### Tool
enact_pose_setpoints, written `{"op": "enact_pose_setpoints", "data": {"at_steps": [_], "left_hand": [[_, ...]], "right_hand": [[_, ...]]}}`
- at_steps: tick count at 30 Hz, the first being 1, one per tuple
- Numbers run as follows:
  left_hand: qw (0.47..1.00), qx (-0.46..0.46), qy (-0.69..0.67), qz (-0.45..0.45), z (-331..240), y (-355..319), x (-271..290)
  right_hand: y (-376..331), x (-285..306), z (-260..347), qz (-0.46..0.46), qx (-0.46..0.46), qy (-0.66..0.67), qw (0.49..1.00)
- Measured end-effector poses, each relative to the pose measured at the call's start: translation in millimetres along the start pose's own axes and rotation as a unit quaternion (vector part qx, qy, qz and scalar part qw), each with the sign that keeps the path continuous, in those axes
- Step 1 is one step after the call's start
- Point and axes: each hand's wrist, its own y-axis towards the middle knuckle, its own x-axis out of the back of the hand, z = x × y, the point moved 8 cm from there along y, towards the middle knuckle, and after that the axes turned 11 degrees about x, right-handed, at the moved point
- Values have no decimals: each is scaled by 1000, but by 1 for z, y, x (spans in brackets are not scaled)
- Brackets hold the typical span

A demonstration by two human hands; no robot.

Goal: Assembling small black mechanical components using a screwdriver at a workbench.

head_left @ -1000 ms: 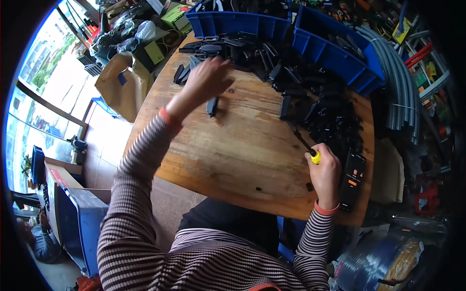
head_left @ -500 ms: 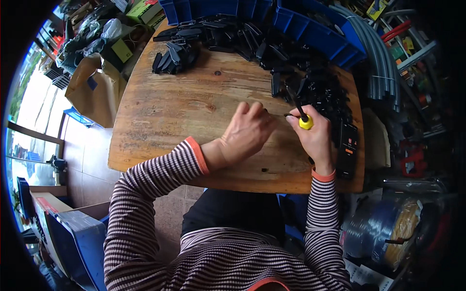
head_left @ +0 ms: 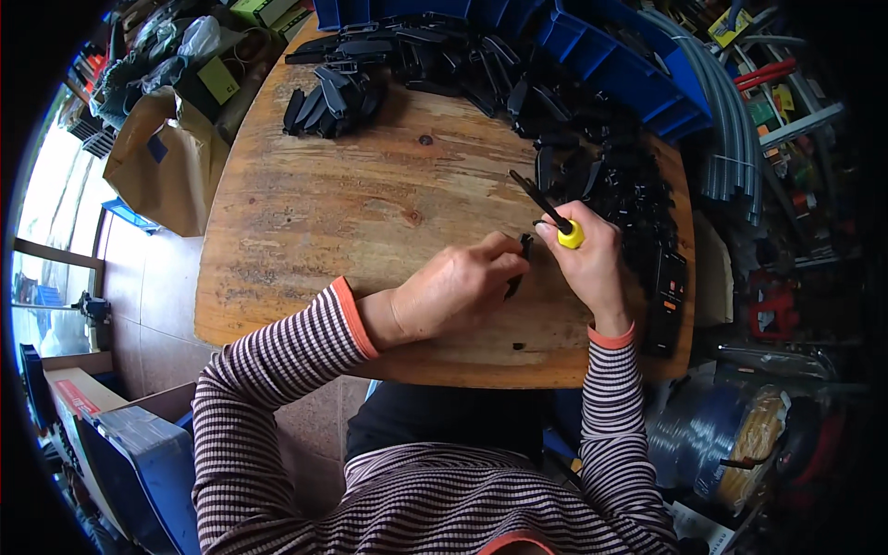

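Head view: my left hand (head_left: 458, 294) is pinching 1 small black plastic part (head_left: 520, 266), probably light and stiff, by its edges, while my right hand (head_left: 587, 264) is gripping the yellow-capped screwdriver (head_left: 548, 211).

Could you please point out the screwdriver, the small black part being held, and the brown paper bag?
Screwdriver (head_left: 571, 235): head view, on its yellow handle end above the right hand.
Small black part (head_left: 524, 252): head view, on its upper end.
Brown paper bag (head_left: 166, 180): head view, on its front face.

Soft daylight entered from the bright window (head_left: 42, 199) at left; the round wooden table (head_left: 305, 213) was evenly lit, edges bent and vignetted black.
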Motion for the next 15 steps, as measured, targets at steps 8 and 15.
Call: {"op": "enact_pose_setpoints", "data": {"at_steps": [8, 15], "left_hand": [[983, -105, 142, 40, -17, -11, -19], [984, -106, 141, 31, -18, -11, -22]], "right_hand": [[-3, -6, 18, 52, 52, -48, 996], [-4, -9, 25, 61, 94, -47, 993]]}}
